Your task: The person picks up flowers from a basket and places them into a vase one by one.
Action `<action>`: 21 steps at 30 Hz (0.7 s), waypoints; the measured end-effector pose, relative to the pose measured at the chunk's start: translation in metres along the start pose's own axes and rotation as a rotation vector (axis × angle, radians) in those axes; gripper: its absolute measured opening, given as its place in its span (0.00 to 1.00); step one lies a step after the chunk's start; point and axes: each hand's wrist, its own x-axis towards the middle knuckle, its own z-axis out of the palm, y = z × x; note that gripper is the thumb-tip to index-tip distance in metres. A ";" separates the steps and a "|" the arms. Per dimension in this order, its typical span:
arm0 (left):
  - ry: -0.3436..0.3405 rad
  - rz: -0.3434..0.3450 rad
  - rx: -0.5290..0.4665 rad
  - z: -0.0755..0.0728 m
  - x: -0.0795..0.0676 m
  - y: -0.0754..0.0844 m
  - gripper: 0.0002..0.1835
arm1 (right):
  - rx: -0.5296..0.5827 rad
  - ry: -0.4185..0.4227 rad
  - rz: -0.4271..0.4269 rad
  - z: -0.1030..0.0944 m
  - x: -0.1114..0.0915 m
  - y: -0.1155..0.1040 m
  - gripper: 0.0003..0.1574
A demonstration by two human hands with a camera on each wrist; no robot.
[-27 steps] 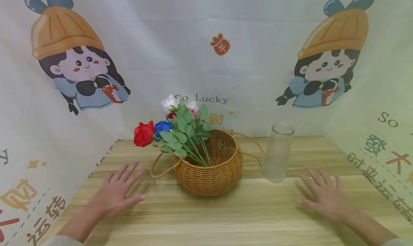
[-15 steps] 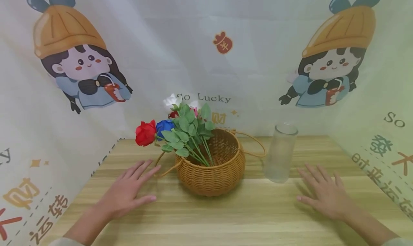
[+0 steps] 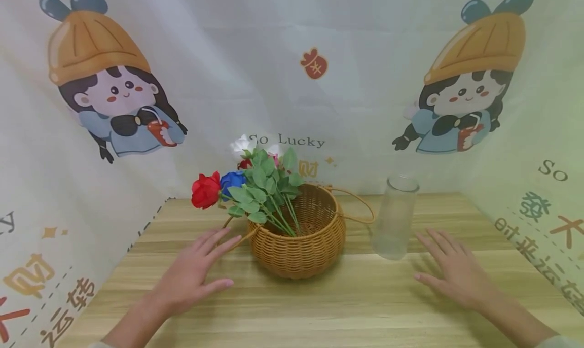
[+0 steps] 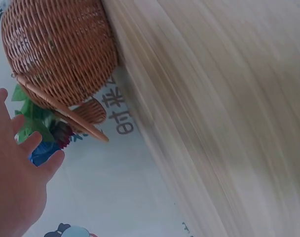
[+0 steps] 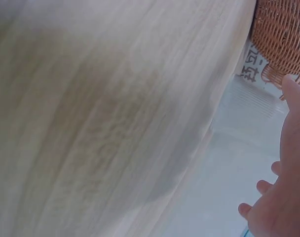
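Note:
A round wicker basket (image 3: 298,256) with two loop handles stands mid-table. Artificial roses lean out over its left rim: a red rose (image 3: 206,189), a blue rose (image 3: 232,184), a white rose (image 3: 242,144), plus darker red and pink ones partly behind green leaves (image 3: 257,178). My left hand (image 3: 191,277) is at the basket's left handle, fingers spread and holding nothing; it partly covers that handle, and I cannot tell whether they touch. To the right of a clear glass vase (image 3: 394,221), my right hand (image 3: 456,274) reaches forward with fingers extended, apart from the vase.
The wood-grain table (image 3: 292,312) runs to a printed cloth (image 3: 255,48) hanging at the back and both sides. The upright vase stands near the basket's right handle (image 3: 358,206).
My left hand has moved right, up to the basket's left handle. The right hand has shifted slightly left, closer to the vase. The basket, roses and vase stay in place.

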 end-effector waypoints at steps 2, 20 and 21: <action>0.010 -0.001 -0.015 0.002 0.001 0.004 0.41 | 0.014 0.033 -0.018 0.002 0.001 -0.002 0.56; 0.168 0.056 -0.081 0.023 0.023 0.026 0.37 | 0.071 0.261 -0.227 0.006 0.025 -0.024 0.49; 0.175 0.054 -0.082 0.023 0.024 0.027 0.37 | 0.076 0.269 -0.233 0.006 0.027 -0.025 0.49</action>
